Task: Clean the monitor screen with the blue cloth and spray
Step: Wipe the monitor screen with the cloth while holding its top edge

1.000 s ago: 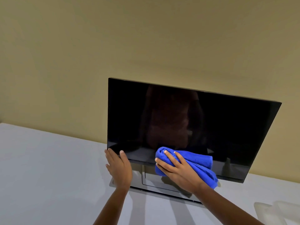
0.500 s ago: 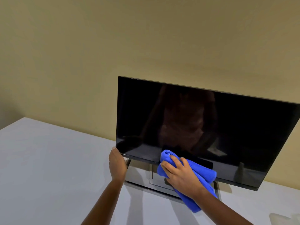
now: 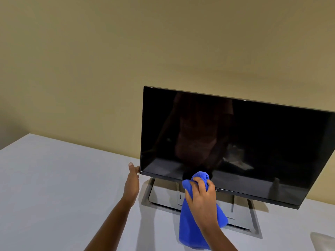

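A black monitor [image 3: 235,142] with a dark, switched-off screen stands on a grey rectangular stand [image 3: 163,198] on the white table. My right hand [image 3: 203,198] grips the blue cloth [image 3: 192,227] and holds its bunched top against the screen's bottom edge, left of the middle. The rest of the cloth hangs down over the stand. My left hand [image 3: 132,183] has straight fingers that touch the monitor's lower left corner. No spray bottle is in view.
The white table [image 3: 63,187] stretches to the left and front of the monitor. A tan wall [image 3: 163,42] rises right behind it. A pale object [image 3: 324,241] is cut off at the bottom right corner.
The view has shifted left, so the monitor sits further right. My right hand slid the cloth down to the bottom edge and bunched it. My left hand moved from the front of the corner to its side.
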`<move>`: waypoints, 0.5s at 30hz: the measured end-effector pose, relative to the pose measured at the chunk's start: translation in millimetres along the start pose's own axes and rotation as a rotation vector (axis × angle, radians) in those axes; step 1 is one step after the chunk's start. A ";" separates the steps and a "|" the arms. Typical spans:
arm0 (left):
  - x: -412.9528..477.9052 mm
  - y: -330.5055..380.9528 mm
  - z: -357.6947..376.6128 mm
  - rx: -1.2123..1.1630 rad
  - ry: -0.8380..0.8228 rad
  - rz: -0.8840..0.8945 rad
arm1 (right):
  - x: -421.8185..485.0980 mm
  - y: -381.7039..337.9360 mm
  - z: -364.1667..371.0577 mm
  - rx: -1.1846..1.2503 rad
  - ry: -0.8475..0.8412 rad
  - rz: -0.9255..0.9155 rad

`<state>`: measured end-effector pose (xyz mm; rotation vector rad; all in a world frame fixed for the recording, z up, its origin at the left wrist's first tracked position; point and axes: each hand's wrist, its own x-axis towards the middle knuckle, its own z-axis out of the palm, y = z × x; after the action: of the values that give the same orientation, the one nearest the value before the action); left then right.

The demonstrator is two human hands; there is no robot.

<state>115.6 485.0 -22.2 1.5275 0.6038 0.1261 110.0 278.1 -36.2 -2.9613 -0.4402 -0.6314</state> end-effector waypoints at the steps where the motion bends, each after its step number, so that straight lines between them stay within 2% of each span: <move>1: -0.2 0.8 -2.8 0.003 -0.018 -0.001 | -0.1 -7.6 -0.5 0.038 0.006 0.053; 5: 1.7 3.0 -10.8 0.025 -0.074 0.003 | 2.9 -44.4 2.1 0.121 -0.035 0.162; 8: 5.2 3.1 -16.3 0.030 -0.109 -0.007 | 11.4 -78.6 2.2 0.274 -0.084 0.155; 12: 9.5 1.8 -21.3 0.034 -0.162 -0.026 | 24.2 -127.9 2.8 0.236 -0.064 0.123; 15: 11.6 1.8 -24.3 -0.019 -0.179 -0.047 | 31.1 -152.3 8.8 0.301 -0.122 0.144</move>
<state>115.3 512.0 -22.1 1.4869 0.4933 -0.0408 95.6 433.0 -28.4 -2.7200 -0.2966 -0.3366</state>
